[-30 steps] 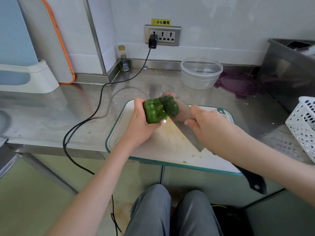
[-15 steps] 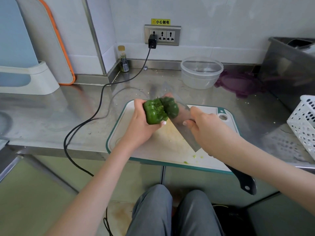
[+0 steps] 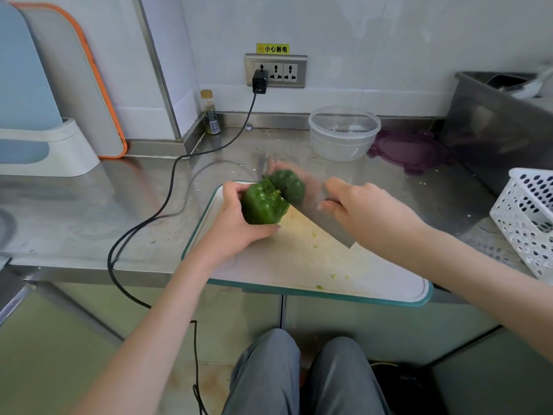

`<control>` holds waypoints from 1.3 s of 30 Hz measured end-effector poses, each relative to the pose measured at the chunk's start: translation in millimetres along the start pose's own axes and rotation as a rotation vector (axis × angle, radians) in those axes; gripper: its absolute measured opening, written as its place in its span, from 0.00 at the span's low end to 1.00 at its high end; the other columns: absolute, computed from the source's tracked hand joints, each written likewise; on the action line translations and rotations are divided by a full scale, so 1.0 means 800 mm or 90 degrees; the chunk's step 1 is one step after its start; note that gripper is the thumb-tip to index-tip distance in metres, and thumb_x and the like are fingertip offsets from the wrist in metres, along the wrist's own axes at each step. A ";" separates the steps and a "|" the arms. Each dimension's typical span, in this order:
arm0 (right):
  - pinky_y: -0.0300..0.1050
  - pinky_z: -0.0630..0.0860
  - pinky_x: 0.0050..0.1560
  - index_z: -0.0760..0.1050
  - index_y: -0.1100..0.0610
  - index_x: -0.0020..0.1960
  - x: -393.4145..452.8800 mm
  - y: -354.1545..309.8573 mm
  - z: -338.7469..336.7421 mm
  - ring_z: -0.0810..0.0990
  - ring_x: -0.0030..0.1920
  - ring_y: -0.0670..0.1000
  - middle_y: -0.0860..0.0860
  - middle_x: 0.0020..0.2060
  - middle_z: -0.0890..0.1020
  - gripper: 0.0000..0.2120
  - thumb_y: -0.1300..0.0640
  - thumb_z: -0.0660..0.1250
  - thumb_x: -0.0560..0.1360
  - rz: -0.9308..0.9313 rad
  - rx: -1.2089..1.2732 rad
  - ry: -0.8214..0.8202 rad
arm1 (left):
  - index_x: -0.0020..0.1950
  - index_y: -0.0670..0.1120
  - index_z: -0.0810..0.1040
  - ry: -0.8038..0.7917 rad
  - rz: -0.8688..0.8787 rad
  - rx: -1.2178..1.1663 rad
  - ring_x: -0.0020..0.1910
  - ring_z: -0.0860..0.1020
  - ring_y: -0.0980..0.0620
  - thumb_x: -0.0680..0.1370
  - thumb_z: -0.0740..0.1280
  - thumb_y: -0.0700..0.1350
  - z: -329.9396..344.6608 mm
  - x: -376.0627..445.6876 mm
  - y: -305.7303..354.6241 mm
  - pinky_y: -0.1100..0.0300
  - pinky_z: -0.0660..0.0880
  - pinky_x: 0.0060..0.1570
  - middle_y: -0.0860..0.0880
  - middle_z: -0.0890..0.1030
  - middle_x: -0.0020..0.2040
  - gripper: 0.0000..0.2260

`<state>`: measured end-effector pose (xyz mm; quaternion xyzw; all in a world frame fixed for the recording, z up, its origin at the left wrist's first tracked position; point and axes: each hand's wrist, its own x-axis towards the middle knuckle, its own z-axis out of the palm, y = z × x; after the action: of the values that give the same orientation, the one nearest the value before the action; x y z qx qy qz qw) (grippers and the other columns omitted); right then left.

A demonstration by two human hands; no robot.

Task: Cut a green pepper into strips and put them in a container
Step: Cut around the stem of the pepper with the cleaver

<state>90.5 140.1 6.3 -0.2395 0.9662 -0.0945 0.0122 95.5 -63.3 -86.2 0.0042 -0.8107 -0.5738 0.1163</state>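
Note:
A whole green pepper [image 3: 270, 197] is held above the far left part of the white cutting board [image 3: 305, 259] with its teal rim. My left hand [image 3: 239, 220] grips the pepper from the left and below, stem end facing me. My right hand [image 3: 362, 209] grips a broad cleaver [image 3: 317, 214]; its blade runs against the pepper's right side. The knife's handle is hidden under my hand and forearm. A clear round plastic container [image 3: 344, 133] stands behind the board near the wall.
A purple lid [image 3: 413, 154] lies right of the container. A white perforated basket [image 3: 529, 217] and a steel bin [image 3: 493, 130] stand at the right. A black cable [image 3: 167, 202] crosses the steel counter from the wall socket. Boards in a stand [image 3: 45, 145] lean at left.
The pepper has turned slightly in my left hand and the cleaver blade has shifted along its right side. Both hands stay in about the same place.

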 end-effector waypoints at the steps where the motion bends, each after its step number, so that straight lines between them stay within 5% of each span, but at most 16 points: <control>1: 0.46 0.64 0.30 0.59 0.53 0.45 -0.002 0.000 -0.005 0.68 0.31 0.54 0.49 0.31 0.67 0.11 0.47 0.52 0.82 -0.003 -0.019 0.002 | 0.58 0.48 0.58 0.012 0.003 0.004 0.54 0.71 0.58 0.66 0.77 0.37 0.001 0.000 0.001 0.80 0.67 0.40 0.52 0.69 0.58 0.32; 7: 0.44 0.61 0.26 0.58 0.52 0.37 -0.025 0.004 -0.029 0.69 0.28 0.52 0.52 0.31 0.71 0.16 0.49 0.55 0.81 0.005 0.022 0.037 | 0.65 0.60 0.66 0.088 0.057 0.026 0.61 0.70 0.57 0.54 0.82 0.41 0.003 0.000 0.001 0.66 0.69 0.59 0.55 0.68 0.62 0.45; 11: 0.39 0.64 0.17 0.58 0.52 0.37 -0.043 0.006 -0.020 0.69 0.24 0.51 0.53 0.30 0.71 0.16 0.50 0.55 0.81 0.060 0.049 -0.010 | 0.61 0.57 0.66 0.119 0.116 0.104 0.61 0.67 0.58 0.54 0.83 0.42 0.004 -0.004 0.002 0.77 0.62 0.57 0.55 0.66 0.63 0.41; 16: 0.41 0.68 0.16 0.59 0.54 0.38 -0.053 0.008 -0.009 0.81 0.33 0.64 0.57 0.33 0.73 0.15 0.49 0.53 0.81 0.103 0.099 -0.076 | 0.58 0.64 0.62 0.039 0.106 0.089 0.59 0.70 0.60 0.58 0.82 0.42 -0.005 -0.011 0.001 0.70 0.67 0.56 0.56 0.69 0.63 0.40; 20: 0.37 0.66 0.15 0.58 0.54 0.37 -0.056 0.003 -0.010 0.82 0.34 0.64 0.57 0.33 0.73 0.16 0.48 0.53 0.81 0.098 0.109 -0.087 | 0.55 0.61 0.60 0.028 0.107 0.155 0.55 0.71 0.59 0.58 0.81 0.44 -0.016 -0.010 0.001 0.71 0.67 0.48 0.55 0.70 0.58 0.38; 28: 0.42 0.71 0.17 0.59 0.53 0.38 -0.052 -0.008 -0.006 0.81 0.30 0.61 0.54 0.35 0.72 0.15 0.48 0.52 0.82 0.089 0.103 -0.073 | 0.57 0.62 0.64 0.095 0.118 0.135 0.53 0.72 0.65 0.59 0.80 0.41 -0.008 -0.013 -0.002 0.76 0.67 0.47 0.54 0.67 0.59 0.36; 34: 0.39 0.68 0.15 0.59 0.52 0.38 -0.053 -0.012 -0.006 0.78 0.28 0.57 0.52 0.35 0.70 0.15 0.48 0.52 0.82 0.090 0.088 -0.082 | 0.57 0.58 0.65 0.109 0.109 0.100 0.55 0.71 0.64 0.58 0.81 0.40 -0.005 -0.014 -0.006 0.69 0.68 0.52 0.52 0.68 0.60 0.36; 39: 0.38 0.60 0.21 0.56 0.51 0.37 -0.049 -0.021 -0.003 0.65 0.25 0.47 0.49 0.32 0.67 0.16 0.50 0.51 0.82 0.084 0.062 -0.074 | 0.54 0.60 0.65 0.113 0.113 0.097 0.56 0.72 0.58 0.58 0.81 0.40 -0.003 -0.014 -0.005 0.64 0.70 0.55 0.49 0.69 0.60 0.35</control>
<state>133.1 144.0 11.4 -0.1796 0.9718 -0.1261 0.0862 106.1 -65.7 -91.0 -0.0080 -0.8357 -0.4951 0.2375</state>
